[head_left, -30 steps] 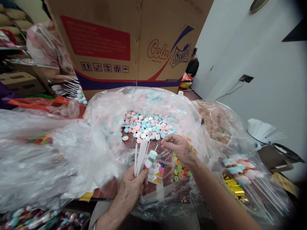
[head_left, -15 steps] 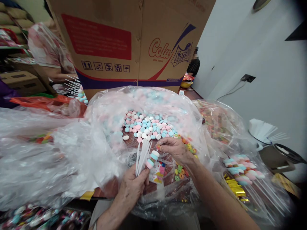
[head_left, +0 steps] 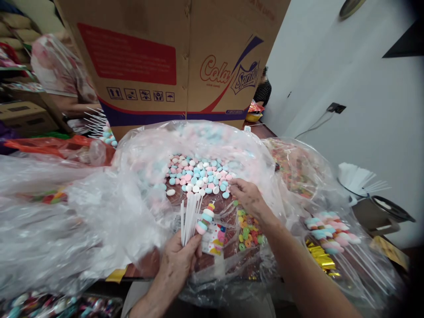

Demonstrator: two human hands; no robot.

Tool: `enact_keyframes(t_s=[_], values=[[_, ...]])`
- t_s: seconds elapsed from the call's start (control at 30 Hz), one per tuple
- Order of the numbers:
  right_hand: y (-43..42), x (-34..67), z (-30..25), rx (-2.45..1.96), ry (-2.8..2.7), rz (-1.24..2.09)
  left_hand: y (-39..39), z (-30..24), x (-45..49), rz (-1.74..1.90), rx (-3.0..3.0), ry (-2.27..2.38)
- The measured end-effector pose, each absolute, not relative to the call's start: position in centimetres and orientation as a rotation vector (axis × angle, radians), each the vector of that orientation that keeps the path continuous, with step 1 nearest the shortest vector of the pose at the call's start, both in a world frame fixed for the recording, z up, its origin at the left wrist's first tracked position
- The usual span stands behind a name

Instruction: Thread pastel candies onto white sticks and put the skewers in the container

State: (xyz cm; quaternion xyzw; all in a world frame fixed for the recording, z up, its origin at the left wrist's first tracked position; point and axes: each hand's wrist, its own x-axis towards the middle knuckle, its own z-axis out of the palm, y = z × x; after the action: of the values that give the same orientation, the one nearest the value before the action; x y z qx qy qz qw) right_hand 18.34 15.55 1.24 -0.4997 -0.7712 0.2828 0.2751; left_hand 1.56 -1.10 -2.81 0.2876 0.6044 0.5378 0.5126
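A bundle of white sticks (head_left: 189, 214) stands upright in my left hand (head_left: 180, 254), whose fingers are wrapped round it. The same hand holds a skewer of pink, blue and white marshmallows (head_left: 206, 217), topped by a yellow-orange gummy ring (head_left: 211, 206). My right hand (head_left: 248, 196) reaches to the right edge of a pile of loose pastel marshmallows (head_left: 198, 174). Its fingers stretch forward and its fingertips are at the nearest pieces; nothing shows held in them. Below this hand lie colourful gummy rings (head_left: 249, 232) in clear plastic.
Behind the marshmallow bag (head_left: 142, 137) stands a large carton (head_left: 139, 48). Finished marshmallow skewers (head_left: 327, 229) and gold ties (head_left: 319, 256) lie at right. More white sticks (head_left: 356, 176) stand by the wall. Crumpled plastic (head_left: 82, 221) covers the left. A person (head_left: 62, 75) is behind.
My right hand has left the tip of the skewer and moved up to the marshmallow pile. A gummy ring now sits on the skewer's top. My left hand keeps its hold.
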Motion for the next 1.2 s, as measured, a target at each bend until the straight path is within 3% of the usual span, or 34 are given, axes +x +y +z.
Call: enact_keyframes(t_s=[0.13,0.33,0.7,0.87,1.07,1.2], values=[[16.8,17.8,0.8,-1.572,-2.614,0.072,-1.1,-3.0,1.6,1.321,0.634,1.441],[16.1,16.6,-0.9,-1.490,-2.691,-0.099,-1.1,-3.6,1.5,1.328,0.655,1.415],[17.0,15.9,-2.5,-0.933,-2.796,-0.354,-1.3,-3.6,1.4,1.341,0.652,1.399],[14.0,18.6,-2.6,-0.785,-2.785,-0.273,-1.2,-3.2,1.5,1.324,0.653,1.436],[14.4,19.0,-1.5,-1.153,-2.527,0.147,-1.1,-3.1,1.6,1.350,0.664,1.400],[15.0,17.4,-1.2,-1.162,-2.574,0.177,-1.1,-2.6,1.6,1.342,0.627,1.421]])
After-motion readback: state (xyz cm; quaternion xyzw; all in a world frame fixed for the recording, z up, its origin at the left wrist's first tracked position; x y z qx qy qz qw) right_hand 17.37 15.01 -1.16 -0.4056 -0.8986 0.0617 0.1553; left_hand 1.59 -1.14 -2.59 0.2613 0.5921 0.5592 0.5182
